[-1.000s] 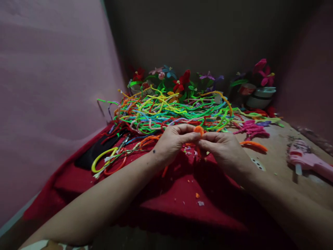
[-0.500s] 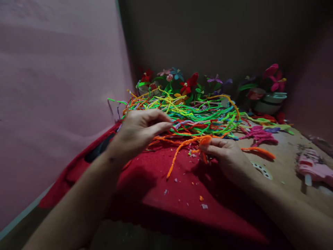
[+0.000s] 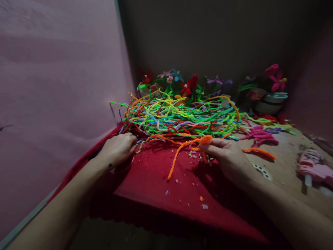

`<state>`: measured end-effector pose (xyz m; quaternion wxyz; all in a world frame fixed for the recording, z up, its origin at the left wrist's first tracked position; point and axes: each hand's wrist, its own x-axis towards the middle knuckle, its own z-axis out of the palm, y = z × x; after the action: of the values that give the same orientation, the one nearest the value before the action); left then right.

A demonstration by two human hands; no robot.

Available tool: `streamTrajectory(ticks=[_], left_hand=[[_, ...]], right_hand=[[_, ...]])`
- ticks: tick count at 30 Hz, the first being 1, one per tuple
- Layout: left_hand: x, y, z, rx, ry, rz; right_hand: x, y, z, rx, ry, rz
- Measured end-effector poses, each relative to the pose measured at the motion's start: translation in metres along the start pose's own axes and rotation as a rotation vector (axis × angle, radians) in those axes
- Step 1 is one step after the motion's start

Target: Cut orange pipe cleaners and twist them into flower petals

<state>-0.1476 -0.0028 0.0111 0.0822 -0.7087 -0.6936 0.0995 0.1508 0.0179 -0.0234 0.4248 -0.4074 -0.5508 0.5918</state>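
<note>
My right hand (image 3: 225, 151) pinches an orange pipe cleaner (image 3: 206, 140) coiled flat at its fingertips. One fuzzy orange strand runs from there down to the left over the red cloth (image 3: 161, 180). At the left end of a heap of many-coloured pipe cleaners (image 3: 171, 118), my left hand (image 3: 118, 147) is closed, knuckles up, low over the cloth. What its fingers hold, if anything, is hidden. A thin reddish curved edge shows just below that hand, too dim to name.
Pipe-cleaner flowers (image 3: 186, 88) stand behind the heap. To the right are pink pipe-cleaner pieces (image 3: 260, 135), a white disc with holes (image 3: 262, 171), a pink glue gun (image 3: 313, 166) and a pale container (image 3: 272, 102). Scraps dot the cloth; a wall (image 3: 59, 86) rises at left.
My left hand has moved left and down from in front of the heap to its left end, its fingers now closed. My right hand stays in place with the orange pipe cleaner.
</note>
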Motion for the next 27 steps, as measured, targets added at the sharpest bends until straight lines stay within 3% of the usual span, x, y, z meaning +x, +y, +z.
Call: streamTrajectory(ticks=[8,16,22,27], left_hand=[[0.031,0.033,-0.007,-0.058,0.161,0.206],[0.06,0.075,-0.001,-0.069,0.25,0.219],[0.045,0.085,0.001,-0.061,0.21,0.213],[0.015,0.061,-0.024,-0.091,0.206,0.116]], right_hand=[[0.0,0.0,0.0,-0.001,0.017,0.006],[0.001,0.002,-0.002,0.004,0.019,0.007],[-0.002,0.001,-0.001,0.009,0.018,0.004],[-0.001,0.0,-0.001,0.067,0.015,0.006]])
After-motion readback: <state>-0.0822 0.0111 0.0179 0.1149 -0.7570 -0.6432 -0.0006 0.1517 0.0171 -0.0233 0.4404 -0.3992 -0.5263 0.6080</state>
